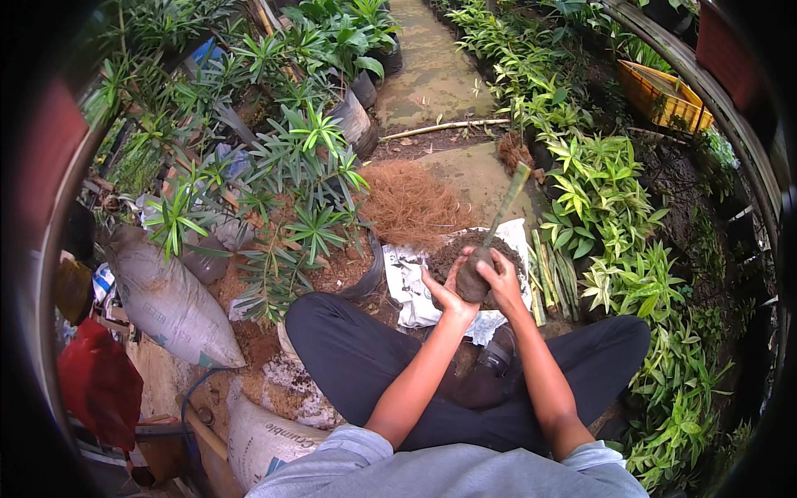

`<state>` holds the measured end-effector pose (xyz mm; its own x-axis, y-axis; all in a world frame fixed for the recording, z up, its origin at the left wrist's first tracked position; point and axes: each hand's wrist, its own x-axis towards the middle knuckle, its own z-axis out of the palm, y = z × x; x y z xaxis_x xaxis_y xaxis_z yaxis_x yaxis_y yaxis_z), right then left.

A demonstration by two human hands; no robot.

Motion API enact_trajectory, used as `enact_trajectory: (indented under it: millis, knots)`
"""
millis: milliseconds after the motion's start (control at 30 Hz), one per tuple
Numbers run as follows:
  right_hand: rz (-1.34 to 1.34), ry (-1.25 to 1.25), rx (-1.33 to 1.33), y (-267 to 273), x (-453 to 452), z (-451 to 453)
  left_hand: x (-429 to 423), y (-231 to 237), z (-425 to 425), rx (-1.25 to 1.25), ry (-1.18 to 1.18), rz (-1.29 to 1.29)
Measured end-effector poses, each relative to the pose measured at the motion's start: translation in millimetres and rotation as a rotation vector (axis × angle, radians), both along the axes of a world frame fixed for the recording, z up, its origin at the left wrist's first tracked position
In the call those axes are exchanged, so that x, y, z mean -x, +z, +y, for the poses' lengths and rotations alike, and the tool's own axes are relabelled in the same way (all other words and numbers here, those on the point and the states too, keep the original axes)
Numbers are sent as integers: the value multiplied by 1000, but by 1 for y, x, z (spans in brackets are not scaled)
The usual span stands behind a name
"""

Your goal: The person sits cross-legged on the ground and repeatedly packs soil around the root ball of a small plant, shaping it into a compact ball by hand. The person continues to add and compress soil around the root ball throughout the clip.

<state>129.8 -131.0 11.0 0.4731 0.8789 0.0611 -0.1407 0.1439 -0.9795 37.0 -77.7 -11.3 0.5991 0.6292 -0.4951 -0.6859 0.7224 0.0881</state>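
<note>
Both of my hands cup a ball of dark, moist soil (pixel 473 279) packed around the lower end of a green plant cutting (pixel 507 202). The cutting leans up and away to the right, its top cut off straight. My left hand (pixel 453 292) supports the ball from the left and below, while my right hand (pixel 502 280) presses its right side with the thumb on top. Beneath my hands, a heap of loose soil (pixel 457 249) lies on a white plastic sack (pixel 405 292). More green cut stems (pixel 554 277) lie side by side just right of the sack.
Reddish-brown coir fibre (pixel 411 202) is piled beyond the sack, on a concrete path (pixel 429 75). Leafy plants (pixel 616 187) line the right side; a taller shrub (pixel 311 218) leans in from the left. Filled woven sacks (pixel 171 299) stand at left. A yellow crate (pixel 663 96) sits far right.
</note>
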Motion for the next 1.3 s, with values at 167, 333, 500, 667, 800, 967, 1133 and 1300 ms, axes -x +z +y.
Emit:
enact_trajectory:
  millis: [167,333,500,667,800,967,1133,1300]
  knots:
    - [-23,-22,-42,4,7,2,-5,7,-11,-39,-44,91]
    - [-105,-137,182,6,18,-2,-2,-8,-12,21,-33,164]
    - [-103,-173,67,7,7,3,-2,8,-9,-114,49,-92]
    - [-270,-56,-278,14,-1,-2,-4,17,-15,-274,-112,57]
    - [-280,-128,163,22,17,-7,0,2,-19,-346,-172,46]
    - [-182,-185,179,19,7,-2,-2,18,-19,-227,-208,54]
    - [-143,-110,-32,29,-10,-4,-3,3,-9,-325,-152,161]
    - [-86,-256,42,15,11,2,-3,-2,-12,-544,-163,235]
